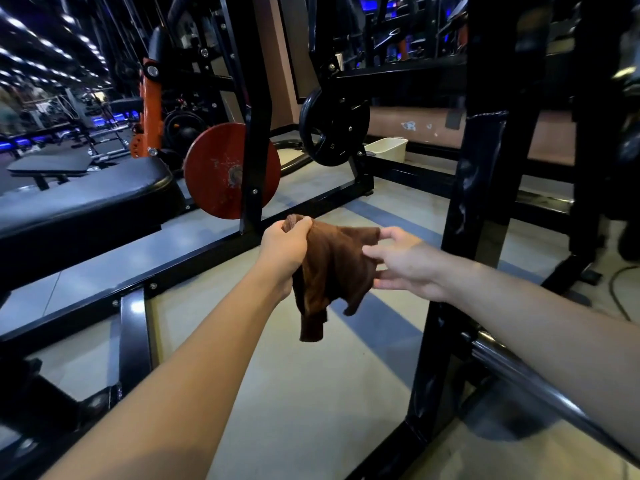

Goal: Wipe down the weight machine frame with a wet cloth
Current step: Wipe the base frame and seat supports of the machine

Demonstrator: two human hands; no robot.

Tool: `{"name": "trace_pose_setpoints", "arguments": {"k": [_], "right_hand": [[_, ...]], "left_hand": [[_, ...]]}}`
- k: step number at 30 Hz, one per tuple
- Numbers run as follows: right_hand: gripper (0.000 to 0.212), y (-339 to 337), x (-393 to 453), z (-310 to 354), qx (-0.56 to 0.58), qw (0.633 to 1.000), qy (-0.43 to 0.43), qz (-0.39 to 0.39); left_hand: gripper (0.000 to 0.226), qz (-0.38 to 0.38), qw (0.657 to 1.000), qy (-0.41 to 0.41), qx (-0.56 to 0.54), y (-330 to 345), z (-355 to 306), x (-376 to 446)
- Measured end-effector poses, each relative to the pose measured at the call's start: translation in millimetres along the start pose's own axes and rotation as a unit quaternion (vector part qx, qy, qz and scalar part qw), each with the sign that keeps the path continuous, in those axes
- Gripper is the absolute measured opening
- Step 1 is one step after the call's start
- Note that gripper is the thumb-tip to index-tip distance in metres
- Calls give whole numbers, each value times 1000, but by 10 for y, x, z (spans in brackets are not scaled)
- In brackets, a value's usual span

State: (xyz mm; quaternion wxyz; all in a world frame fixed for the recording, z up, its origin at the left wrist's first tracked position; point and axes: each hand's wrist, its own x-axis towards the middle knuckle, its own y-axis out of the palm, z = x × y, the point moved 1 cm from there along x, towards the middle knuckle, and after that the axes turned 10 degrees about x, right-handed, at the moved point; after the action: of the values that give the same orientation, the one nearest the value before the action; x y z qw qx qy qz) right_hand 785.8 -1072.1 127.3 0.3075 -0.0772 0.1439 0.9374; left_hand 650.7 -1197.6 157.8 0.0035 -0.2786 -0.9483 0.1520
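1. Holding the brown cloth (332, 271) up in mid-air, the left hand (285, 249) has its fingers curled round the bunched top edge, thumb pressed over the gather.
2. Right hand (403, 263) comes in from the other side with fingers spread and nearly straight, fingertips touching the cloth's right edge; thumb and forefinger look ready to nip a corner, though I cannot tell whether they have closed on it.
3. Cloth hangs between the two hands, its loose tails drooping below them, touching nothing on the machine.
4. Soft and floppy, this one: it folds on itself and sags, and if it is wet it will hang heavier and cling. My read is that it wants taking at two corners to open it, then folding into a flat pad the palm can press.
5. Just beyond the right hand stands a black upright post (481, 188) of the frame, with what may be glossy streaks, the nearest surface to wipe. Beyond the left hand a lower black rail (194, 258) runs across, and past it a red weight plate (230, 169).
6. Wiping itself seems not yet under way; this looks like readying the cloth.
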Motion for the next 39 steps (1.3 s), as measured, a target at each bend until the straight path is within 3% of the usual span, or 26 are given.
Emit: {"name": "trace_pose_setpoints", "arguments": {"k": [2, 5, 9, 13, 15, 17, 19, 22, 25, 28, 30, 33, 36, 39], "right_hand": [[13, -4, 10, -79, -56, 998, -21, -31], [4, -47, 46, -97, -164, 973, -120, -113], [10, 24, 67, -95, -257, 945, -146, -139], [16, 83, 129, -95, -291, 939, -127, -135], [21, 81, 172, -84, -207, 966, -100, -117], [36, 104, 189, -80, -39, 996, -33, -70], [42, 159, 135, -34, 109, 994, 27, -9], [21, 173, 92, 90, 336, 939, 64, 40], [28, 176, 114, 92, 470, 879, 74, 26], [38, 184, 143, -20, 451, 887, 92, 20], [36, 163, 148, -58, 439, 892, 108, 24], [14, 116, 108, -23, 423, 899, 112, -5], [18, 82, 115, -91, 315, 938, 141, -39], [21, 77, 135, -187, 157, 974, 145, -76]], "left_hand": [[22, 33, 999, 0, 36, -18, 44, -12], [21, 48, 996, 29, 75, -80, 106, 21], [14, -56, 988, 69, 125, -50, 210, 68], [15, -99, 981, 91, 142, 26, 213, 66], [15, -91, 983, 84, 139, -2, 215, 92], [15, -59, 987, 72, 130, -34, 230, 102], [18, -27, 990, 50, 125, -74, 252, 99], [18, 4, 997, -26, 67, -130, 305, 114], [19, 118, 981, -149, -41, -93, 328, 63], [58, 226, 945, -199, -127, -37, 332, 52], [77, 276, 941, -186, -65, -50, 328, 33], [55, 273, 950, -150, 18, -77, 331, -6], [38, 210, 966, -146, -35, -62, 290, -5], [36, 179, 965, -147, -126, -72, 192, -5]]}}
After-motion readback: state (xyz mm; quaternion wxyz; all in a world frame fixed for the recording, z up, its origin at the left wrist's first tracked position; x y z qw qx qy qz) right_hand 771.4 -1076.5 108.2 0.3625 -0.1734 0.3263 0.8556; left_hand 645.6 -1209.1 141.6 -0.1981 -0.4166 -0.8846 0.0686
